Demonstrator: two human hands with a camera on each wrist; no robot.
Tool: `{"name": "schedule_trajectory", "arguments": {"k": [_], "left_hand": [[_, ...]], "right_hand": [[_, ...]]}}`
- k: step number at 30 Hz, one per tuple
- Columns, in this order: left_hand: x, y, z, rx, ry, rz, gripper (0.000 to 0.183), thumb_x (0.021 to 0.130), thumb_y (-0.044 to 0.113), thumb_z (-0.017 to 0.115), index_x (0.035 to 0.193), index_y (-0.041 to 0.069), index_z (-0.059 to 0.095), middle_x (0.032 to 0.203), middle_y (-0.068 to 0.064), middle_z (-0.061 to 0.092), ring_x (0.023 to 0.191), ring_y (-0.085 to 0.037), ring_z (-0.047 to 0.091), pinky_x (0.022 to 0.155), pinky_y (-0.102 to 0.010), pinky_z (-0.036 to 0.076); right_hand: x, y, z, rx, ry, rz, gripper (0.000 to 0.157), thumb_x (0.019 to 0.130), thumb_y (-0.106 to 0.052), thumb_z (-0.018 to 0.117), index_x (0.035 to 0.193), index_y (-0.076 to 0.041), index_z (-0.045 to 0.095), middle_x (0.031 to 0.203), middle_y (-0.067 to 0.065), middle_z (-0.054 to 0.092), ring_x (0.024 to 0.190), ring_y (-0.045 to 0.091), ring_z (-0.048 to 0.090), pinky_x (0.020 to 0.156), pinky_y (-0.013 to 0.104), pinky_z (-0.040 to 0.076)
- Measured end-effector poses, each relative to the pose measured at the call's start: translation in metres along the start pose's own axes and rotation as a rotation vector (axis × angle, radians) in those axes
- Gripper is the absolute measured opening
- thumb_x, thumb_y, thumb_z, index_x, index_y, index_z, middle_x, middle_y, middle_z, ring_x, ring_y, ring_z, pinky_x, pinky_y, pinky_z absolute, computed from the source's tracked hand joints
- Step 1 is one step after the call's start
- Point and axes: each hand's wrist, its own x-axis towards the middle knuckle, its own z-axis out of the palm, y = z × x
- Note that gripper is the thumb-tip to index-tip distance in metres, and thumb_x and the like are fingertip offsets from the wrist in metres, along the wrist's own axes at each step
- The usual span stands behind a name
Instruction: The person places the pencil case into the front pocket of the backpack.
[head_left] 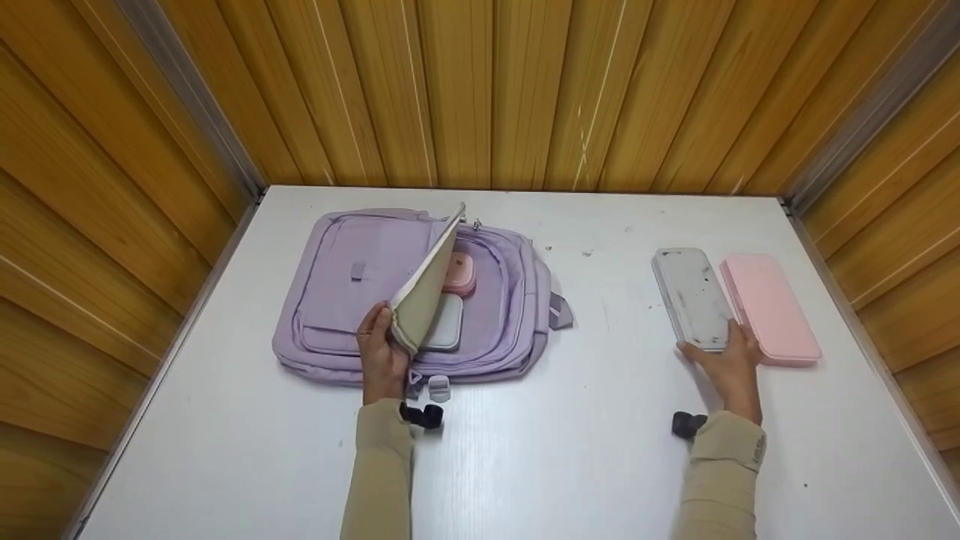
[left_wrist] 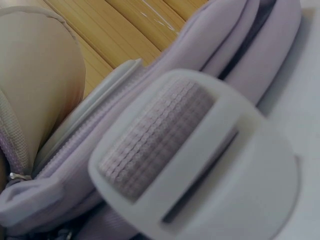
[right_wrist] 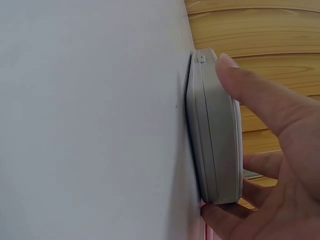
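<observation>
A light purple backpack (head_left: 360,244) lies on the table with its front compartment unzipped. My left hand (head_left: 384,358) pinches the edge of its front flap (head_left: 424,296), holding it up so the pale lining shows. Under the flap are a small pink case (head_left: 460,273) and a light grey case (head_left: 448,324), both partly hidden. On the right, my right hand (head_left: 726,367) grips the near end of a grey plastic pencil case (head_left: 691,289), thumb on one side and fingers on the other. In the right wrist view, the pencil case (right_wrist: 220,130) shows its seam and a small clasp.
A pink pencil case (head_left: 776,311) lies right beside the grey one. A strap buckle (head_left: 439,388) rests at the backpack's near edge and looms large in the left wrist view. Wood-patterned walls (head_left: 525,90) stand behind and along both sides of the white table (head_left: 547,450).
</observation>
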Motion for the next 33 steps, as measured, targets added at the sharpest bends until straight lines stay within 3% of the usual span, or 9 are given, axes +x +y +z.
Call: {"name": "schedule_trajectory", "arguments": {"k": [8,15,20,25,33], "left_hand": [[-0.001,0.0005,0.001,-0.014,-0.022,0.012,0.009,0.082,-0.001,0.071,0.082,0.008,0.075,0.082,-0.002,0.069,0.077,-0.013,0.066,0.071,-0.024,0.055],[0.0002,-0.0003,0.0004,-0.012,-0.019,0.017,0.014,0.069,0.007,0.083,0.081,0.008,0.074,0.08,-0.002,0.07,0.075,-0.012,0.067,0.07,-0.024,0.056],[0.0001,-0.0012,-0.0008,-0.021,-0.032,0.018,0.015,0.069,0.007,0.083,0.082,0.008,0.075,0.08,-0.002,0.071,0.076,-0.013,0.068,0.071,-0.024,0.056],[-0.0004,-0.0017,-0.0018,-0.01,-0.042,0.024,0.013,0.071,0.008,0.081,0.082,0.009,0.075,0.082,-0.002,0.071,0.078,-0.013,0.068,0.072,-0.025,0.056],[0.0009,-0.0024,-0.0008,0.011,-0.01,0.022,0.019,0.065,0.011,0.085,0.081,0.01,0.075,0.081,-0.002,0.07,0.076,-0.013,0.067,0.071,-0.024,0.056]], "right_hand": [[0.0062,0.0002,0.0051,-0.014,0.063,-0.026,0.103,0.084,-0.031,0.074,0.152,0.001,0.005,0.154,0.03,0.008,0.136,0.046,0.02,0.115,0.058,0.02],[0.0093,0.0004,0.0065,-0.006,0.062,0.002,0.111,0.082,-0.033,0.075,0.152,0.0,-0.005,0.156,0.029,0.0,0.141,0.048,0.013,0.117,0.057,0.016],[0.008,-0.0015,0.0075,-0.001,0.049,0.025,0.115,0.082,-0.036,0.075,0.151,-0.003,-0.01,0.156,0.027,-0.005,0.142,0.047,0.008,0.118,0.057,0.014],[0.0072,-0.0035,0.0085,0.002,0.063,0.015,0.112,0.083,-0.034,0.074,0.152,-0.004,-0.008,0.156,0.028,0.0,0.141,0.046,0.013,0.117,0.058,0.016],[0.0084,-0.0023,0.0105,-0.004,0.084,0.005,0.11,0.082,-0.033,0.075,0.152,-0.001,-0.004,0.153,0.031,0.01,0.137,0.046,0.021,0.116,0.057,0.02]]}}
